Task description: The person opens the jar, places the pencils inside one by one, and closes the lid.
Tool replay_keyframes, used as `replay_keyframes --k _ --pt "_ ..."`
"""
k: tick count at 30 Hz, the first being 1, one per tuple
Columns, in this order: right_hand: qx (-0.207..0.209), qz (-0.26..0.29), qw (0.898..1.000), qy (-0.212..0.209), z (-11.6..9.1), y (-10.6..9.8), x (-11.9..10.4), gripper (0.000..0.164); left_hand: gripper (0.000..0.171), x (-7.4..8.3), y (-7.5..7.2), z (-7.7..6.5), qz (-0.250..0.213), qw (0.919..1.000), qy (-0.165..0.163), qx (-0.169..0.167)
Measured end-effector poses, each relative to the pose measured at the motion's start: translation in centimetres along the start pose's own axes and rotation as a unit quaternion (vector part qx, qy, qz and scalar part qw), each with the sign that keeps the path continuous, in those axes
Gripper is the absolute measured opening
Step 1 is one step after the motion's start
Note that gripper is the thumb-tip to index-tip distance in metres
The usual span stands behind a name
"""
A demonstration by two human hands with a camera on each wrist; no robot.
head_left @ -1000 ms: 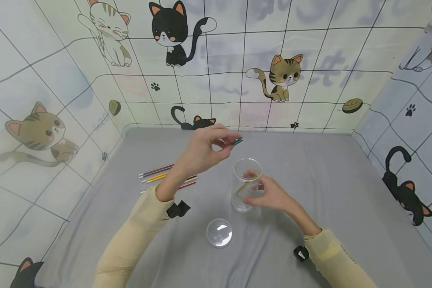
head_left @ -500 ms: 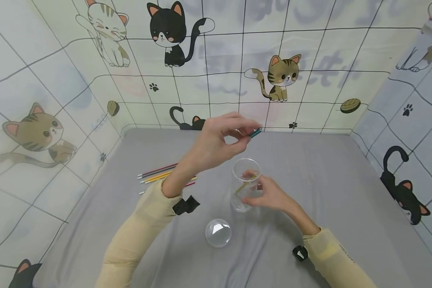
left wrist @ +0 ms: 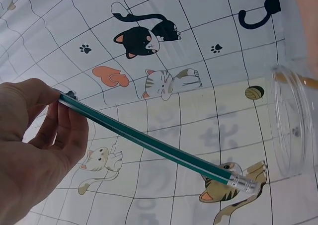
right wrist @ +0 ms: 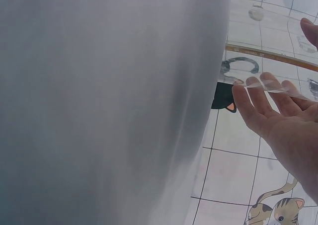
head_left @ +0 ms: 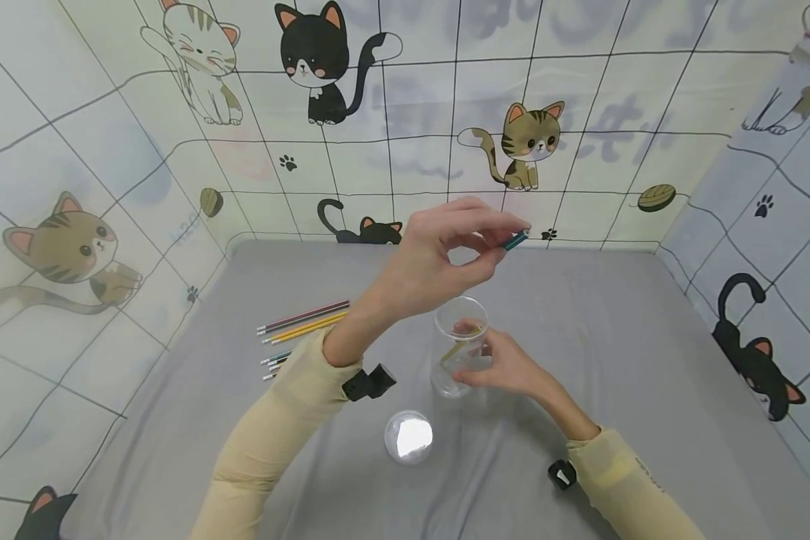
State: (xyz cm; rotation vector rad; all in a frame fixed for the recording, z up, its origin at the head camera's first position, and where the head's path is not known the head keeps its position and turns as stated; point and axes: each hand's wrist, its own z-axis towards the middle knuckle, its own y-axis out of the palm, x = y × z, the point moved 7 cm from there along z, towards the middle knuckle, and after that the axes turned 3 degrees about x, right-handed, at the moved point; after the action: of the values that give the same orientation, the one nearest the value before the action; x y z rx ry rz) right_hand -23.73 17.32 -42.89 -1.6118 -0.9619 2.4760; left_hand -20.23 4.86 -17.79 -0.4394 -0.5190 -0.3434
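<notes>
My left hand (head_left: 445,251) pinches a green pencil (left wrist: 149,141) near one end, above and behind the jar in the head view. The pencil's silver ferrule and eraser end (left wrist: 243,184) point away from the fingers in the left wrist view. A clear cylindrical jar (head_left: 448,382) stands upright on the cloth, its mouth uncovered. Around its right side curl the fingers and thumb of my right hand (head_left: 509,365). Inside the jar leans one yellow pencil (right wrist: 278,57). A round clear lid (head_left: 408,437) lies in front of the jar.
Several pencils (head_left: 304,328) with eraser ends lie on the left, partly covered by the left forearm. Grey cloth (head_left: 580,315) covers the table. Cat-patterned sheets (head_left: 418,97) rise at the back and both sides.
My left hand has moved right and slightly up with the green pencil, from left of the jar to over and beyond its mouth. The right hand and jar have stayed put.
</notes>
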Motion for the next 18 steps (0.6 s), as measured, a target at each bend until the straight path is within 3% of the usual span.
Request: replay_keyframes --k 9,18 --pt "-0.002 0.004 1.000 0.002 0.0 0.0 0.1 0.068 0.025 -0.7 1.4 0.1 -0.028 0.9996 0.001 -0.003" --pt "-0.007 0.002 1.000 0.001 0.0 -0.1 0.0 0.069 0.026 -2.7 2.3 -1.7 -0.021 0.9994 -0.027 -0.009"
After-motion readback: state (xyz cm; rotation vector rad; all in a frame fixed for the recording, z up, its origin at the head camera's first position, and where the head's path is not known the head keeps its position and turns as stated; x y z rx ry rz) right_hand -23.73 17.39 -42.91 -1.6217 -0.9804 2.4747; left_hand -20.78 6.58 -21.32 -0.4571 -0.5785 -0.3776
